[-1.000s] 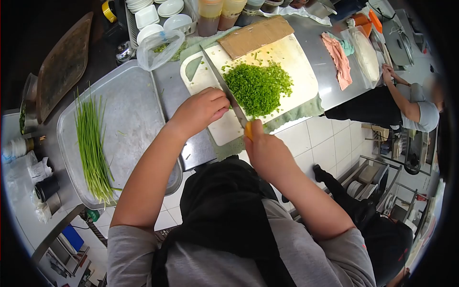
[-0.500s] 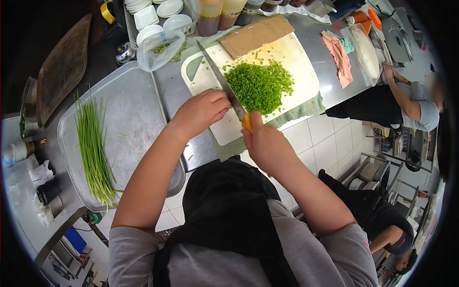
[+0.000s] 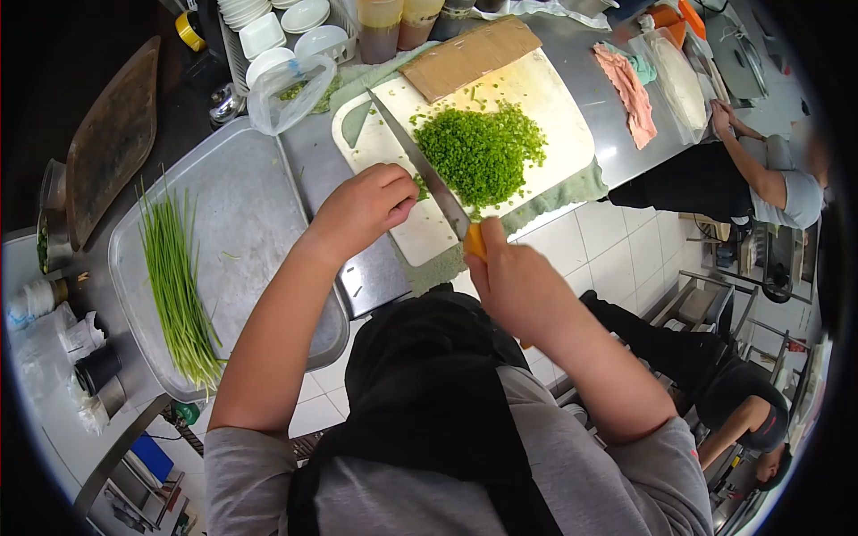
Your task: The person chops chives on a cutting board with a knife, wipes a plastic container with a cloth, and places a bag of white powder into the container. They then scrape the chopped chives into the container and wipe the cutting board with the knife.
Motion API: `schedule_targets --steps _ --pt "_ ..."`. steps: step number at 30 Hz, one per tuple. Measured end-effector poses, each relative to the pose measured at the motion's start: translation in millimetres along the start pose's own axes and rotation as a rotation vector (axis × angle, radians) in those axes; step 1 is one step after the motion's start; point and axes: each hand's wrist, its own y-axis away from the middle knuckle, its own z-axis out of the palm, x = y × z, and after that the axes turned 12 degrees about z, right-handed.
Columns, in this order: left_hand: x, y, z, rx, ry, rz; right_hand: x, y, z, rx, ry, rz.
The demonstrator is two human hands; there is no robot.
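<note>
My right hand [image 3: 521,279] is wrapped round the yellow handle of a long kitchen knife [image 3: 418,159]. The blade lies slantwise over the white cutting board [image 3: 559,121], its tip toward the far left corner. Right of the blade is a heap of finely chopped chives [image 3: 483,152]. On the left side of the blade, my left hand [image 3: 368,207] rests at the board with its fingers curled in; whatever they hold is hidden. A few green bits show by its fingertips. Long uncut chives [image 3: 174,286] lie on the metal tray [image 3: 259,241] at the left.
A cardboard piece [image 3: 472,58] lies on the board's far edge. Beyond stand sauce bottles [image 3: 379,36], a basket of white dishes [image 3: 304,16] and a plastic bag [image 3: 288,94]. Pink cloth [image 3: 626,94] lies right. Two other people [image 3: 760,179] are at the right.
The knife's handle end and my right hand have shifted right and slightly toward me. My left hand has drawn a little left, away from the blade, uncovering green bits. The view has shifted slightly.
</note>
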Motion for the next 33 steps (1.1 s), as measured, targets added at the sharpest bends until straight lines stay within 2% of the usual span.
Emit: schedule_targets --steps 4,7,11,14,18,22,26,30,33 --pt "-1 0 1 0.012 -0.013 0.020 -4 -15 34 0.054 -0.024 0.016" --pt "-2 -2 1 0.010 -0.007 0.029 -9 -35 26 0.098 -0.030 -0.051" --pt "-4 0 2 0.011 -0.024 0.055 1 -1 19 0.014 -0.039 -0.019" --pt "-4 0 3 0.015 -0.041 0.078 -7 -22 37 0.047 -0.054 -0.005" --pt "-6 1 1 -0.003 -0.047 0.099 -12 -19 15 0.037 -0.076 -0.026" --pt "-8 2 4 0.010 -0.048 0.105 -9 -15 38 0.045 -0.056 -0.014" --pt "0 6 -2 -0.036 -0.056 0.054 -11 -36 40 0.095 -0.113 -0.055" --pt "8 10 -2 0.005 -0.041 0.027 11 -39 43 0.164 -0.202 -0.116" --pt "9 10 2 -0.009 -0.036 0.008 18 -39 37 0.171 -0.224 -0.090"
